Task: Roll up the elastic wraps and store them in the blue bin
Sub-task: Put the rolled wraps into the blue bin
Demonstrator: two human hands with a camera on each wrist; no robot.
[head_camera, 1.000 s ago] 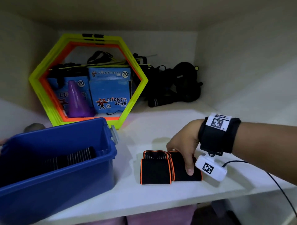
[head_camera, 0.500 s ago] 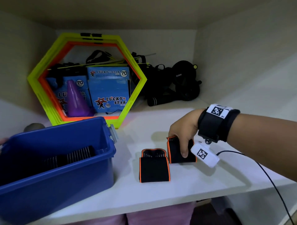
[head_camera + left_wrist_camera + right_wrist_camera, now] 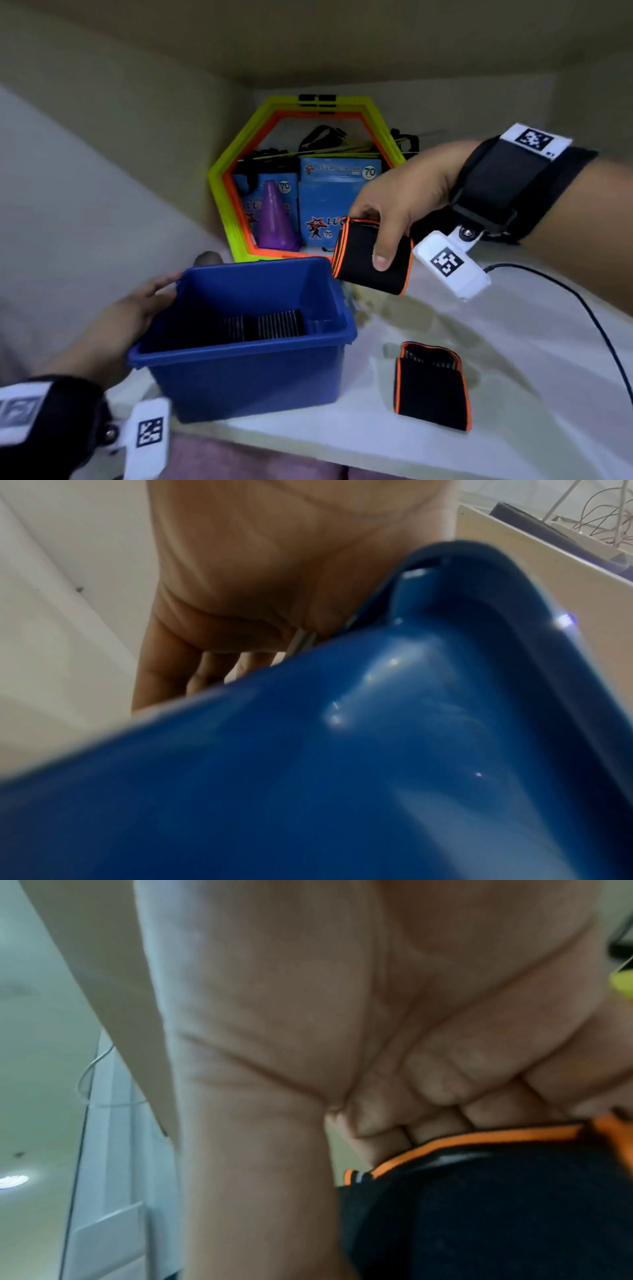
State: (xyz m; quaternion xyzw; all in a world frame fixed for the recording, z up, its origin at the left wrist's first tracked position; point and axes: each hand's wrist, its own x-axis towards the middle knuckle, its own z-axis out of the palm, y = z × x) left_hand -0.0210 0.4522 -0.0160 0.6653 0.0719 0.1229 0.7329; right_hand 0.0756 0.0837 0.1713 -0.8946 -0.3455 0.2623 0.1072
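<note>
My right hand (image 3: 394, 212) grips a rolled black wrap with orange edging (image 3: 359, 263), thumb over its front. It holds the roll in the air just past the right rear corner of the blue bin (image 3: 239, 380). The right wrist view shows the same roll (image 3: 479, 1204) under my curled fingers (image 3: 428, 1096). A second rolled wrap (image 3: 433, 387) lies on the white shelf to the right of the bin. Dark rolled wraps (image 3: 263, 325) sit on the bin's floor. My left hand (image 3: 137, 308) rests against the bin's left wall with straight fingers; the bin (image 3: 342, 750) fills the left wrist view.
A yellow and orange hexagon frame (image 3: 222, 171) stands at the back of the shelf, with blue boxes (image 3: 339, 202) and a purple cone (image 3: 274, 219) behind it. Black straps (image 3: 325, 137) lie at the rear. A black cable (image 3: 582, 308) runs over the shelf's right side.
My right hand has lifted one roll off the shelf and carried it left toward the bin. The head view has swung left, bringing my left hand into sight at the bin.
</note>
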